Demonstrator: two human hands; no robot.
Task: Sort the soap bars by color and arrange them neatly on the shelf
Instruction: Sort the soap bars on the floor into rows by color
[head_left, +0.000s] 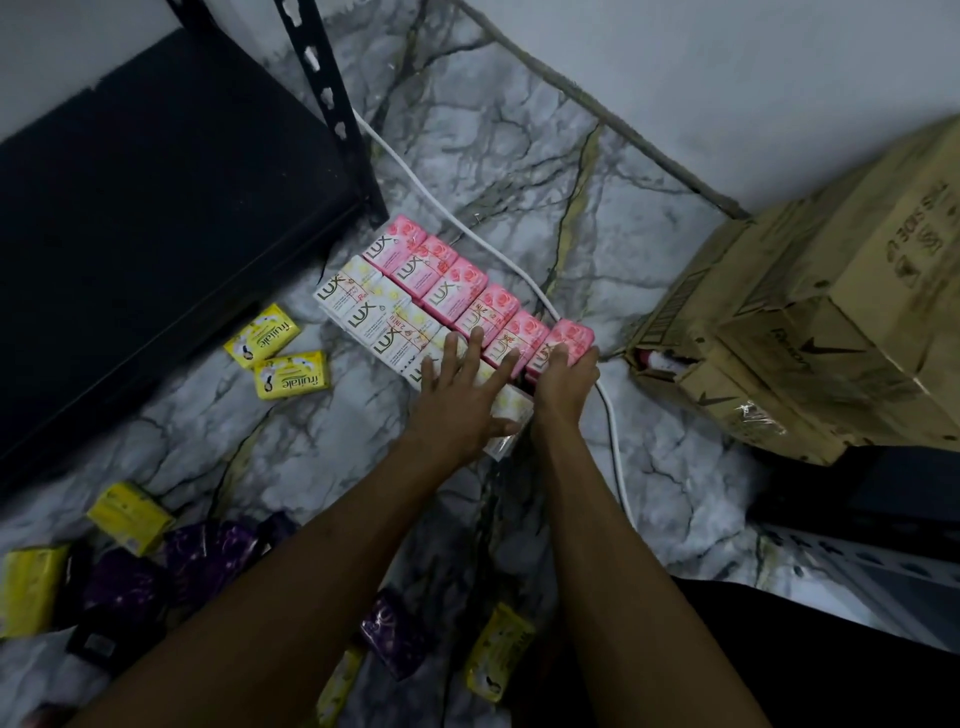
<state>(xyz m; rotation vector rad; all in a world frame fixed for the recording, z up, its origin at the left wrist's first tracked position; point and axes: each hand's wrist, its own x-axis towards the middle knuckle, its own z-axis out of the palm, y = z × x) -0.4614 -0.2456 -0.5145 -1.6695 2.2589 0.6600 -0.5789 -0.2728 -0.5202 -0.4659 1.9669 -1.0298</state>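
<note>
Fingers (558, 356) of the right hand (566, 379) curl over the near end of the pink row and grip the last pink Lux bar (566, 340), while the left hand (462, 395) lies flat with fingers spread across the near end of the white row, thumb (501, 428) out against the nearest white bar (511, 410). Both rows sit side by side, touching, on the marble-patterned floor (519, 156) just beside the foot of the black shelf (156, 208). The pink row (467, 291) counts six bars, each printed "LUX" with rose pictures; the white row (374, 317) shows "LUX" on at least four wrappers, the rest hidden under the left hand. Two yellow bars reading "fruitale" (278, 353) lie loose to the left of the rows. Nearer the person lie more yellow bars (130, 514) and dark purple bars (208, 556) in a scattered heap, too dim to count or read. A white cable (519, 270) runs along the far side of the pink row. A worn cardboard box (810, 312) with partly legible print stands to the right.
</note>
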